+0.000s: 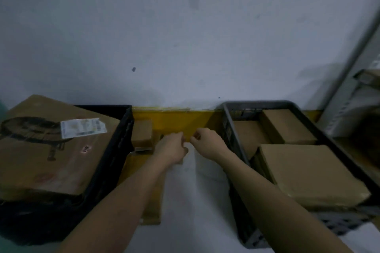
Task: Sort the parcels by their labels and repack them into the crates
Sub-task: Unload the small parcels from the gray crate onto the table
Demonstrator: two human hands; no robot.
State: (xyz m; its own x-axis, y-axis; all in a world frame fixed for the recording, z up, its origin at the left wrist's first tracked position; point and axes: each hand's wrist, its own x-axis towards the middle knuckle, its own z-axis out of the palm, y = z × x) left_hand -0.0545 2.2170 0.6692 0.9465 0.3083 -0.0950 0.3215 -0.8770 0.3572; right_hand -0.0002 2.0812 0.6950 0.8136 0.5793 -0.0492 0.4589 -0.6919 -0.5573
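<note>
Dim floor between black crate point(115, 150) and grey crate point(232, 129); left hand point(171, 149) and right hand point(206, 144) curl together, contents indiscernible; best check the label first.

Both bare forearms stretched forward and converged. The left hand point(171, 148) and right hand point(207, 142) hovered close together, nearly touching, fingers curled inward; whether they pinched anything could not be made out.

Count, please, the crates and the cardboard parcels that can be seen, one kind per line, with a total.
Crates: 2, the black crate and the grey crate.
Cardboard parcels: 5, one large parcel on the black crate, three in the grey crate, one small parcel between the crates.
Total: 7.
</note>
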